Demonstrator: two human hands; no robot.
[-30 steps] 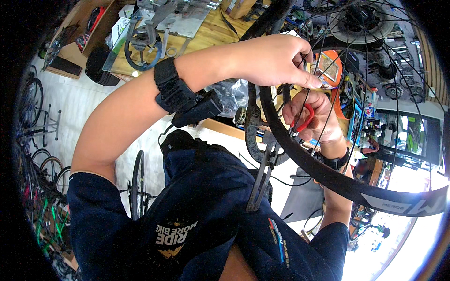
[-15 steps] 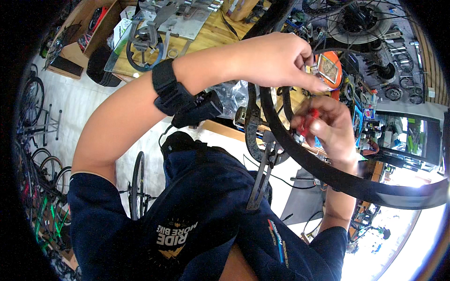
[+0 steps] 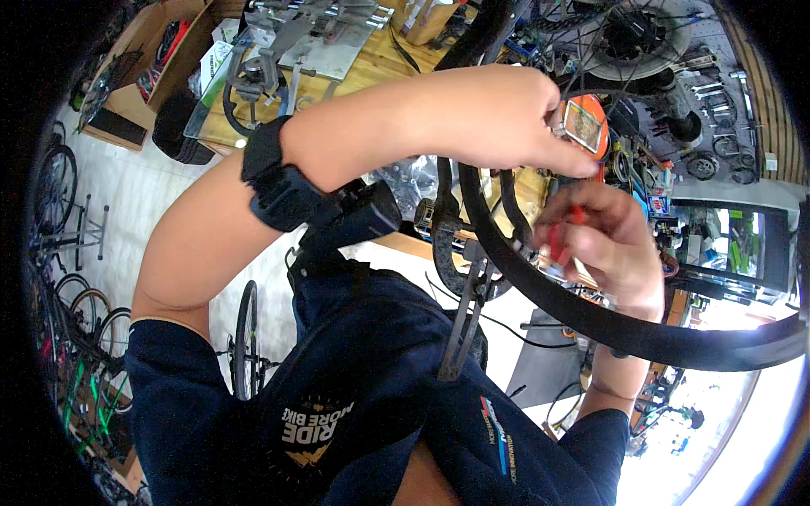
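Observation:
A black wheel rim (image 3: 582,312) curves across the right side, close to the metal arms of a truing stand (image 3: 466,320). My left hand (image 3: 519,118) reaches over the rim with its fingers curled. By its fingertips is an orange rounded thing (image 3: 602,135) with a square metal frame (image 3: 582,122); whether I hold it is unclear. Below, my right hand (image 3: 612,240) is closed around a small red tool (image 3: 560,241) beside the rim. Motion smears the right fingers, and the tool's exact kind does not show. A black strapped device (image 3: 283,198) sits on my left wrist.
A wooden workbench (image 3: 371,72) with a metal clamp fixture (image 3: 261,76) is at upper left, beside a cardboard box (image 3: 126,110). Tools hang on a grey pegboard (image 3: 717,84) at upper right. Several bicycles stand at the left. A dark mat (image 3: 540,363) lies on the floor.
My right hand has shifted slightly right and down with the red tool, and it is more blurred. My left hand has tilted a little downward. The whole view has shifted slightly.

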